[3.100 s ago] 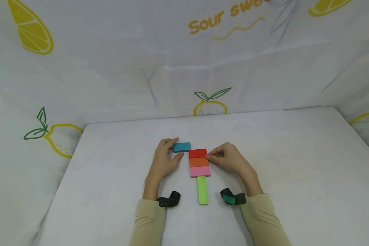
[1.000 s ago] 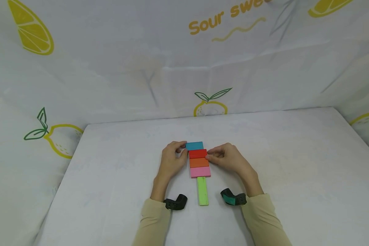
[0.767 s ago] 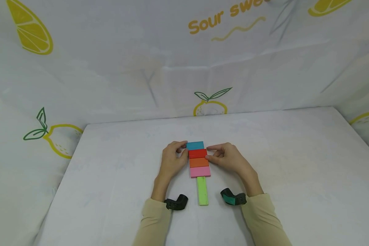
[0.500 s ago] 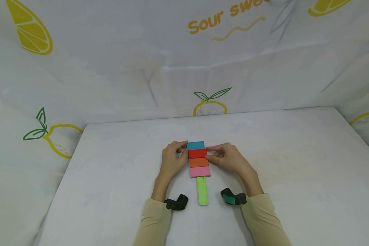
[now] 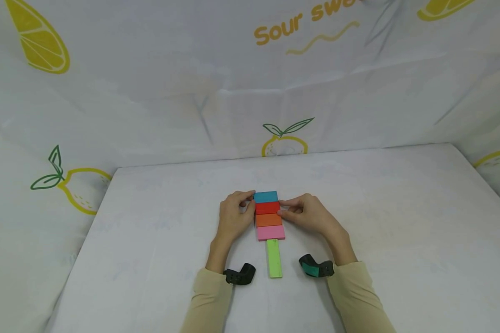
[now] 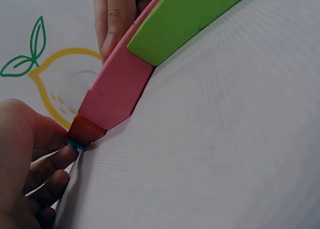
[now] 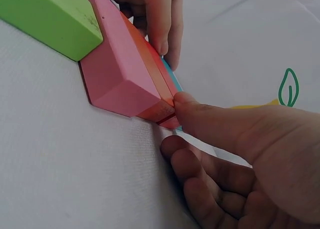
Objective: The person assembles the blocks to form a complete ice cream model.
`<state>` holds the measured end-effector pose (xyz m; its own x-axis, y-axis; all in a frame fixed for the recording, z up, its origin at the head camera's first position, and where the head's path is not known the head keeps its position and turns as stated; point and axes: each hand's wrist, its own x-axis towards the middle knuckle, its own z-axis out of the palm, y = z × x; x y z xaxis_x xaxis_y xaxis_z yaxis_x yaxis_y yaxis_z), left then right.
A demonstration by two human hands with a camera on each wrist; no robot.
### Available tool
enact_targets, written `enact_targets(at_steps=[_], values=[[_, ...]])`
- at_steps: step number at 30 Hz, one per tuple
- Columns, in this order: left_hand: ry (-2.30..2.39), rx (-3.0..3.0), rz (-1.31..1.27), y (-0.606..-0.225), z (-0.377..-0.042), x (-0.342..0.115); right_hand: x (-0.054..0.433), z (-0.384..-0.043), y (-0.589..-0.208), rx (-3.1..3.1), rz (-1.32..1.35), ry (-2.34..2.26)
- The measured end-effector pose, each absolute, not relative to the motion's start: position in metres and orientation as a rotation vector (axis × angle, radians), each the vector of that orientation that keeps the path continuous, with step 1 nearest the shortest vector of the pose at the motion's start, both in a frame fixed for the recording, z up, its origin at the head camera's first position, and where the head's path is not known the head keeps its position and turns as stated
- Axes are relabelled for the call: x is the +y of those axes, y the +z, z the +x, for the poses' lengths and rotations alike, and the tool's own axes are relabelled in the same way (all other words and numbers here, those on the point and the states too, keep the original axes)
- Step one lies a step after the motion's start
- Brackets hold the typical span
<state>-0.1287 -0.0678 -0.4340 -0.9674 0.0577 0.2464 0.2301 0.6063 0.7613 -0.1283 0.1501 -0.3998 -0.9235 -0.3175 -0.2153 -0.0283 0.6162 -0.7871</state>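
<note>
Blue (image 5: 265,197), red (image 5: 267,207), orange (image 5: 269,219) and pink (image 5: 271,232) rectangular blocks lie long side to long side in a column, blue farthest. A light green block (image 5: 274,259) points lengthwise toward the person from the pink one's near side. My left hand (image 5: 234,215) pinches the blue block's left end, index at its far corner, thumb by the red block. My right hand (image 5: 310,213) is at the column's right side. In the right wrist view its thumb (image 7: 187,106) touches the block ends near red and orange; its other fingers curve loosely below.
A white cloth covers the table (image 5: 150,240). Behind it hangs a white backdrop (image 5: 150,92) printed with lemons and lettering. Black wrist-worn devices sit on the left wrist (image 5: 240,274) and right wrist (image 5: 316,267), both near the green block.
The left hand has slid the blue block rightward, from beyond the red block's left corner to lie behind it. The right index finger has shifted slightly toward the blue block.
</note>
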Motion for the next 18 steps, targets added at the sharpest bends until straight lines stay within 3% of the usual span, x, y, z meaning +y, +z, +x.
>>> enact_targets(at_steps=[18], values=[[-1.274, -2.63, -0.246, -0.4346, -0.1283, -0.0682, 0.1505, -0.1279, -0.4, 2.485, -0.294, -1.209]])
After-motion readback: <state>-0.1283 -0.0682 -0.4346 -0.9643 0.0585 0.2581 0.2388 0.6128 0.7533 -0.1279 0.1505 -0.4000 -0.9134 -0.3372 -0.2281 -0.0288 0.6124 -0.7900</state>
